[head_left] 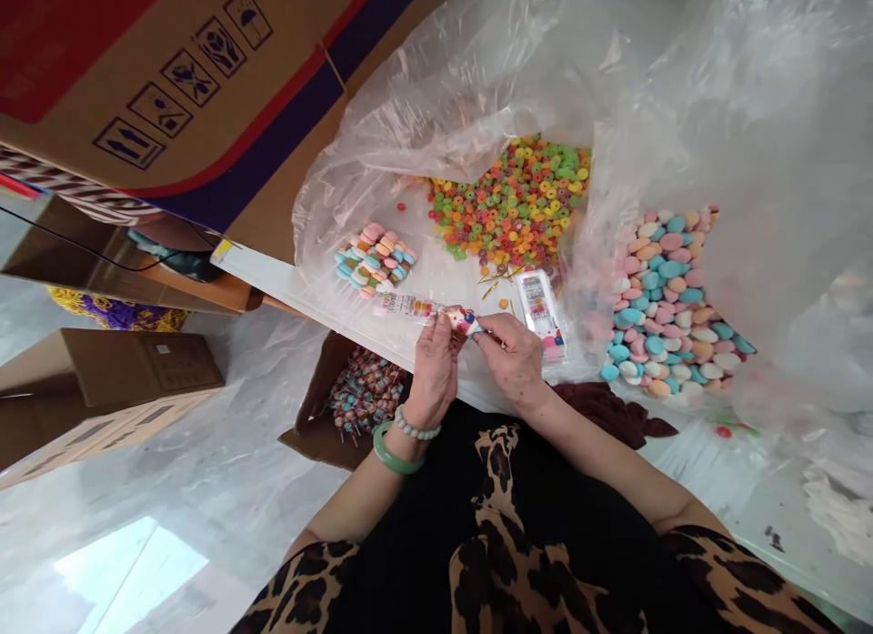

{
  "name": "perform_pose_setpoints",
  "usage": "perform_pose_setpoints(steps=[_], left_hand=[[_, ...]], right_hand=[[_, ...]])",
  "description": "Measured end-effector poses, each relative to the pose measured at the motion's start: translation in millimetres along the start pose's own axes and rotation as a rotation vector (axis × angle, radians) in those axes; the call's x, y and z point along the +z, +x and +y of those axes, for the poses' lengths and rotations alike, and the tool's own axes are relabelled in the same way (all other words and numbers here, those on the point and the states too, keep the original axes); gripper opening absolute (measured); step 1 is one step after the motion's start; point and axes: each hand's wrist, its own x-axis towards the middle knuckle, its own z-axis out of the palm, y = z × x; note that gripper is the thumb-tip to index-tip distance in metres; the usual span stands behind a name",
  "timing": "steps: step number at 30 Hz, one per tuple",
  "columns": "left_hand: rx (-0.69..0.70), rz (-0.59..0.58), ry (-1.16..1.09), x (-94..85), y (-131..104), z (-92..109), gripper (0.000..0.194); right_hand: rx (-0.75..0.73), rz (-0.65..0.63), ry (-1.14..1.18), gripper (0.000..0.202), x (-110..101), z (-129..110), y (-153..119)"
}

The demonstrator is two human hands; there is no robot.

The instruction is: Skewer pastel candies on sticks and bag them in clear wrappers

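Note:
My left hand (436, 366) pinches a small printed candy bag (464, 320), mostly white, red and blue here, between thumb and fingers. My right hand (513, 357) has its fingertips closed on the bag's right end. A clear printed strip (409, 305) extends left from my left fingers; whether it is part of the same bag I cannot tell. Beyond my right hand lies a flat stack of printed bags (542, 311), with several gold twist ties (500, 279) beside it. Skewered pastel candies (375, 261) lie in a pile to the upper left.
Ring-shaped gummies (518, 202) are heaped on clear plastic sheeting (436, 97). Pastel oval candies (665, 306) lie at right. Below the table edge (314, 316) an open carton holds wrapped lollipops (368, 388). A big cardboard box (197, 79) stands upper left; a brown cloth (607, 414) lies right.

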Motion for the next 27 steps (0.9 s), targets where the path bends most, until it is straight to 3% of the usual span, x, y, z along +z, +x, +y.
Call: perform_pose_setpoints(steps=[3, 5, 9, 13, 21, 27], left_hand=[[-0.022, -0.039, 0.027, -3.5, 1.2, -1.9, 0.026], [-0.054, -0.061, 0.033, -7.3, 3.4, -2.0, 0.026], [-0.109, -0.054, 0.050, -12.6, 8.2, 2.3, 0.027], [-0.125, -0.056, 0.116, -10.3, 9.7, 10.4, 0.031], [-0.078, -0.066, 0.202, -3.4, 5.1, 9.9, 0.036], [-0.083, -0.111, 0.274, -5.8, 4.0, 1.2, 0.034]], right_hand=[[-0.040, 0.010, -0.114, 0.018, -0.1, 0.0, 0.3], [0.042, -0.006, -0.082, 0.015, 0.0, 1.4, 2.2], [0.316, -0.131, 0.200, 0.014, -1.5, 6.4, 7.3], [0.405, -0.225, 0.431, 0.018, -3.4, 7.1, 7.7], [0.473, -0.156, 0.427, 0.023, 2.4, 8.1, 6.7], [0.480, -0.025, 0.360, 0.027, 6.6, 14.9, 7.6]])
